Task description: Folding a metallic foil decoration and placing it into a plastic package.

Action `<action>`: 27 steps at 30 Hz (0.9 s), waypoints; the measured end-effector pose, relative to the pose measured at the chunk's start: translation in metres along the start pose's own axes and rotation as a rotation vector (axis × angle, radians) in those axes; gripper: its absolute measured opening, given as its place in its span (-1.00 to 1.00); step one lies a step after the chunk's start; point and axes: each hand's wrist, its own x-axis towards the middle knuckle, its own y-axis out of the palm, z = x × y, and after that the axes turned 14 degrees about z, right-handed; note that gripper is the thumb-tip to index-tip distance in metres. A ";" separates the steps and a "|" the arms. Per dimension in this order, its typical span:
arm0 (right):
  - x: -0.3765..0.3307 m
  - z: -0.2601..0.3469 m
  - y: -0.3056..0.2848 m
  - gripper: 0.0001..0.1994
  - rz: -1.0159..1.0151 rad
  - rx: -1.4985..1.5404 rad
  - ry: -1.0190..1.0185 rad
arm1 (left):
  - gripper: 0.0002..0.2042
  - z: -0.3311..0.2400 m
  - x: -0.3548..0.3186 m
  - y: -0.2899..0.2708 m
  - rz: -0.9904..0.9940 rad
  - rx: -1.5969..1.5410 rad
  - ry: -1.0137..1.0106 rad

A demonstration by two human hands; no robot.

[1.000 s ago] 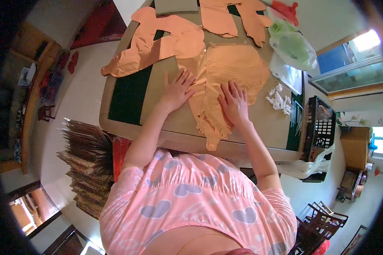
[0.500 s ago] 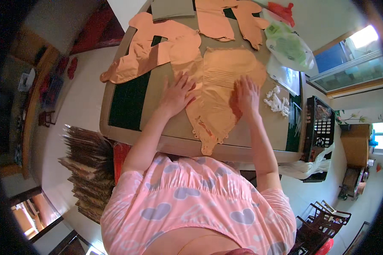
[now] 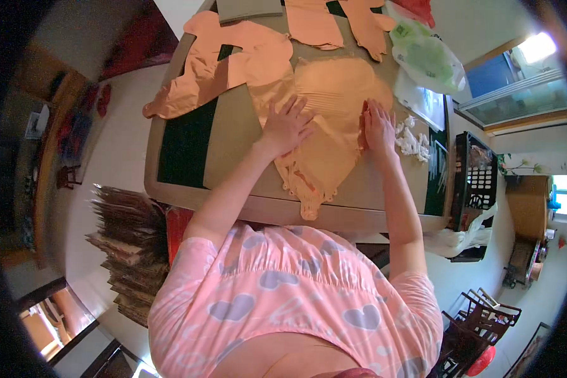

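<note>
A stack of flat, rose-gold foil balloons point(image 3: 334, 142), creased across the middle, lies on the table in front of me with its narrow tabbed end toward my body. My left hand point(image 3: 288, 128) rests flat on the left part of the foil, fingers spread. At the right edge of the stack, my right hand point(image 3: 379, 129) is turned partly on its side with fingers stretched out, touching the foil. Neither hand grips anything that I can see. Another flat foil balloon point(image 3: 201, 79), with cut-out shapes, lies at the left and reaches beside the stack.
More foil balloons point(image 3: 315, 25) and a grey board point(image 3: 249, 9) lie at the far edge. To the right are a clear plastic bag point(image 3: 428, 60), white ribbon bundles point(image 3: 412, 140), thin straws point(image 3: 441, 167) and a black crate point(image 3: 479, 173). Stacked cardboard point(image 3: 129, 252) stands left.
My left hand has slid right and inward over the foil. My right hand has shifted to the right edge and turned more on its side. The view has shifted slightly.
</note>
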 end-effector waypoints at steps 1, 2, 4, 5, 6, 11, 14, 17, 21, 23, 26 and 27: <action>0.000 -0.001 0.001 -0.59 0.001 0.000 0.004 | -0.51 0.001 0.003 -0.002 -0.016 -0.041 0.010; -0.001 -0.002 0.002 -0.58 -0.007 -0.022 0.012 | -0.51 0.001 0.004 -0.003 -0.031 -0.081 0.020; -0.001 -0.004 0.004 -0.58 -0.017 -0.044 0.020 | -0.51 0.001 0.004 -0.003 -0.017 -0.077 0.024; -0.001 -0.004 0.005 -0.58 -0.023 -0.052 0.022 | -0.50 0.001 0.004 -0.004 -0.005 -0.073 0.024; -0.002 -0.005 0.006 -0.58 -0.030 -0.061 0.024 | -0.50 0.001 0.005 -0.004 -0.008 -0.072 0.025; -0.003 -0.004 0.003 -0.57 -0.025 -0.036 0.004 | -0.50 -0.002 0.003 -0.008 0.027 -0.047 0.006; 0.000 -0.004 0.002 -0.56 0.015 -0.013 0.022 | -0.52 -0.003 0.006 -0.013 -0.036 -0.035 -0.010; 0.010 -0.010 -0.002 -0.54 0.011 -0.016 0.030 | -0.52 0.006 0.016 -0.029 -0.166 -0.258 0.030; 0.046 0.005 -0.032 -0.52 -0.039 -0.037 -0.032 | -0.54 0.044 0.057 -0.057 -0.359 -0.018 0.000; 0.079 -0.020 -0.031 -0.52 -0.119 -0.036 -0.127 | -0.62 0.050 0.094 -0.061 -0.379 0.019 0.074; 0.130 0.003 -0.027 -0.54 -0.084 -0.015 -0.170 | -0.71 0.079 0.148 -0.054 -0.294 0.008 0.112; 0.154 0.023 -0.021 -0.55 0.015 -0.105 -0.186 | -0.71 0.101 0.160 -0.041 -0.310 0.035 0.081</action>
